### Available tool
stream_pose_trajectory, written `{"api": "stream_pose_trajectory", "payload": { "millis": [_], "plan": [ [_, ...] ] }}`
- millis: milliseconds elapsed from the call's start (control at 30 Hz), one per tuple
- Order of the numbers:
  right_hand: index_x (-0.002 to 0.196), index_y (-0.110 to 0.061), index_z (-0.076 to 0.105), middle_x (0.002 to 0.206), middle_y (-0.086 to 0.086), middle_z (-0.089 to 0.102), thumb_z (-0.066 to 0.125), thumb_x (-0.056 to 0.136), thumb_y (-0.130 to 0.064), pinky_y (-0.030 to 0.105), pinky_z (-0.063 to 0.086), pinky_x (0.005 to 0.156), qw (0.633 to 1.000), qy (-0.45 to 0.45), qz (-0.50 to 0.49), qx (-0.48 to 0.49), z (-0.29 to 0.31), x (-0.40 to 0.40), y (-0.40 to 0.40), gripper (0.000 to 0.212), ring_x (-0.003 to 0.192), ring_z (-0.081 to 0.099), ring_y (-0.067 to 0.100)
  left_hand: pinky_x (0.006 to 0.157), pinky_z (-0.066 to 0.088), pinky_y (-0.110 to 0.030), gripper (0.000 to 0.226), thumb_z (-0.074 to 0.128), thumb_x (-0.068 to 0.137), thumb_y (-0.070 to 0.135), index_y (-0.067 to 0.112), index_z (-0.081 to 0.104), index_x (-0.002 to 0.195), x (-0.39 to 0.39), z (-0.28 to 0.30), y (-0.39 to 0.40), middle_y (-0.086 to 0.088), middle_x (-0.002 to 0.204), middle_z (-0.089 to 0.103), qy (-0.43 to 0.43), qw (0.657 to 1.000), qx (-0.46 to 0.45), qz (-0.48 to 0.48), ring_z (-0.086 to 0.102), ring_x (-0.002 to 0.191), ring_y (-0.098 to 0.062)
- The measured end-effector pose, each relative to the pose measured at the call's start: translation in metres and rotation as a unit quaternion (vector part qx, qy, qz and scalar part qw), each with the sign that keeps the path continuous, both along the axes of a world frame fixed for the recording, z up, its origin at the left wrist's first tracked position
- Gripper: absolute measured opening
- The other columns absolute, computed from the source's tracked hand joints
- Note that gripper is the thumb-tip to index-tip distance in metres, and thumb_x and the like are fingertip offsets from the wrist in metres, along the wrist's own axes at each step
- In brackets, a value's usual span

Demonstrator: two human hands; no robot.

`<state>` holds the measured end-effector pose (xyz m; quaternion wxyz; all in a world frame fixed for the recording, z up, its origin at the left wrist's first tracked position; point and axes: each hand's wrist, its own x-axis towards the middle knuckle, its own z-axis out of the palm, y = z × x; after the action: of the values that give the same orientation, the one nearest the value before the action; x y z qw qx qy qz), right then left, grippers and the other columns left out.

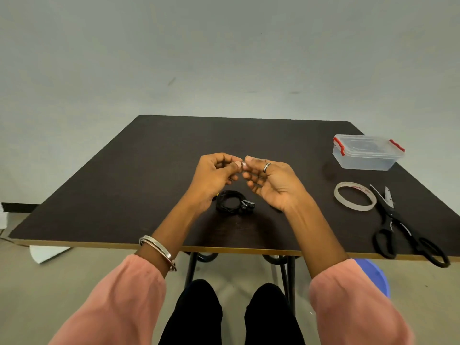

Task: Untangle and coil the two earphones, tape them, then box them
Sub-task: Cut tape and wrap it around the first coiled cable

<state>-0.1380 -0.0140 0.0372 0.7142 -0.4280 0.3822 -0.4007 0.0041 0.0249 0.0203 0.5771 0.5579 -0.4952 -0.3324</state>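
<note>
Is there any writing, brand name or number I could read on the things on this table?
Tape roll: red printing on the inner side of the ring, too small and blurred to read.
Plastic box, scissors, coiled earphones: no writing visible.
So nothing here can be read.

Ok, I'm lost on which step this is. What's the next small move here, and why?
Probably bring the hands down and wrap the piece of tape around the coil. The left hand and right hand are raised above the table, fingertips meeting as if pinching a small clear strip, hard to see. The coil lies right below them, the box is closed, and the tape roll and scissors lie aside.
</note>
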Motion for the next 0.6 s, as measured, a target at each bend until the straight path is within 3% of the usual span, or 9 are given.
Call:
{"api": "stream_pose_trajectory", "payload": {
  "millis": [100, 267, 367, 467, 533, 600],
  "plan": [
    [0.084, -0.006, 0.071, 0.074, 0.006, 0.072, 0.070, 0.083, -0.008, 0.022, 0.052, 0.060, 0.999, 0.018, -0.007, -0.046, -0.005, 0.006, -0.002, 0.002, 0.066, 0.065, 0.014, 0.060, 0.049, -0.021, 0.012, 0.061, 0.091, 0.005, 0.006, 0.071, 0.095, 0.007, -0.004, 0.000, -0.004, 0.080, 0.071, -0.009, 1.000, 0.009, -0.002, 0.061, 0.063, -0.008],
    [0.079, -0.008, 0.071, 0.073, 0.003, 0.072, 0.067, 0.085, -0.003, 0.022, 0.050, 0.059, 0.974, 0.143, -0.028, -0.175, -0.010, 0.013, -0.005, 0.009, 0.067, 0.064, 0.012, 0.058, 0.046, -0.022, 0.012, 0.058, 0.093, 0.010, 0.011, 0.070, 0.093, 0.022, -0.009, -0.002, -0.002, 0.082, 0.071, -0.066, 0.997, 0.035, -0.022, 0.060, 0.066, -0.010],
    [0.075, -0.008, 0.069, 0.074, 0.006, 0.072, 0.065, 0.085, -0.001, 0.021, 0.048, 0.054, 0.961, 0.164, -0.103, -0.195, -0.014, 0.011, -0.011, 0.014, 0.063, 0.063, 0.011, 0.060, 0.047, -0.027, 0.017, 0.054, 0.096, 0.013, 0.010, 0.071, 0.096, 0.032, -0.016, -0.004, 0.000, 0.083, 0.071, -0.081, 0.995, 0.061, -0.018, 0.060, 0.067, -0.012],
    [0.074, -0.009, 0.069, 0.074, 0.008, 0.071, 0.069, 0.085, -0.008, 0.020, 0.048, 0.054, 0.946, 0.178, -0.176, -0.207, -0.019, 0.006, -0.017, 0.011, 0.061, 0.062, 0.009, 0.076, 0.052, -0.025, 0.015, 0.063, 0.092, 0.021, 0.014, 0.072, 0.101, 0.035, -0.021, -0.008, 0.000, 0.095, 0.072, -0.218, 0.972, 0.088, -0.001, 0.063, 0.078, -0.008],
    [0.075, -0.010, 0.069, 0.073, 0.007, 0.071, 0.069, 0.086, -0.010, 0.019, 0.049, 0.053, 0.942, 0.193, -0.179, -0.210, -0.023, 0.007, -0.015, 0.011, 0.059, 0.062, 0.008, 0.085, 0.047, -0.021, 0.029, 0.067, 0.088, 0.026, 0.015, 0.069, 0.114, 0.030, -0.021, -0.010, -0.001, 0.108, 0.070, -0.333, 0.935, 0.117, -0.037, 0.064, 0.093, -0.009],
    [0.075, -0.011, 0.070, 0.073, 0.006, 0.071, 0.068, 0.087, -0.012, 0.019, 0.050, 0.053, 0.941, 0.203, -0.166, -0.213, -0.027, 0.009, -0.011, 0.012, 0.058, 0.061, 0.007, 0.094, 0.046, -0.027, 0.036, 0.070, 0.085, 0.027, 0.016, 0.067, 0.120, 0.024, -0.022, -0.014, -0.002, 0.118, 0.067, -0.438, 0.888, 0.131, -0.050, 0.062, 0.106, -0.017]
  ]
}}
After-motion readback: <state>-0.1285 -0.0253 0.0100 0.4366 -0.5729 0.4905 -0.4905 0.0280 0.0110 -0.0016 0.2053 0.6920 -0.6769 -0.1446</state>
